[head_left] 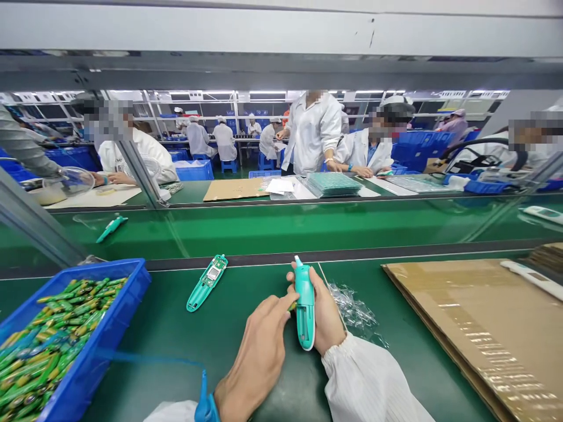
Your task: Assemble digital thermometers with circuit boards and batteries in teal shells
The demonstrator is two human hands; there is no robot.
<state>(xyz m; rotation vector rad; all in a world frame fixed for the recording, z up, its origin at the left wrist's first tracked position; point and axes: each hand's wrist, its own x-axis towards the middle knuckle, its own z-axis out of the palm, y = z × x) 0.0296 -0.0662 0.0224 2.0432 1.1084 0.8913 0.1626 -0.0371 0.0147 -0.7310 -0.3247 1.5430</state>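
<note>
My right hand (325, 308) is wrapped around a teal ear thermometer (304, 293) with a white tip, held upright with its long battery compartment uncovered and facing me. Close against its left side is my left hand (266, 331), fingers pinched together. A bit of a yellow-green battery (293, 305) shows at those fingertips, mostly hidden by them. A blue strap (207, 404) circles my left wrist. On the bench to the left lies an opened teal thermometer half (207, 283) with its circuit board exposed.
At left stands a blue bin (112, 319) full of green and yellow batteries. Clear plastic wrap (356, 310) lies right of my hands, beside flat cardboard (466, 316) bearing a white device (534, 280). A green conveyor belt (264, 225) runs beyond, carrying another teal thermometer (111, 228). Co-workers sit across it.
</note>
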